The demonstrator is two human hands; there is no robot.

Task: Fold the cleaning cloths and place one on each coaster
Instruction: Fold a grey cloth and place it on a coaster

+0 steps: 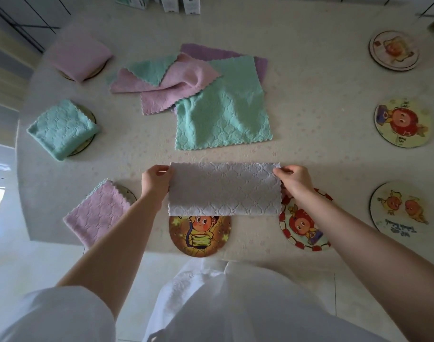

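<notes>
Holding a grey cloth (224, 191) folded in half, stretched between left hand (155, 181) and right hand (294, 181), fingers of each pinched tight on an upper corner. Hanging just above the worktop (309, 114), lower edge overlapping the top of a brown coaster (199, 234) at 6 o'clock. Red-rimmed coaster (302, 230) partly under the right wrist. At 12 o'clock, a loose heap of cloths (198, 95) in green, pink, purple. At 9 o'clock, three folded cloths on coasters: pink cloth (79, 55), green cloth (63, 129), pink cloth (97, 213). At 3 o'clock, three bare coasters (402, 123).
</notes>
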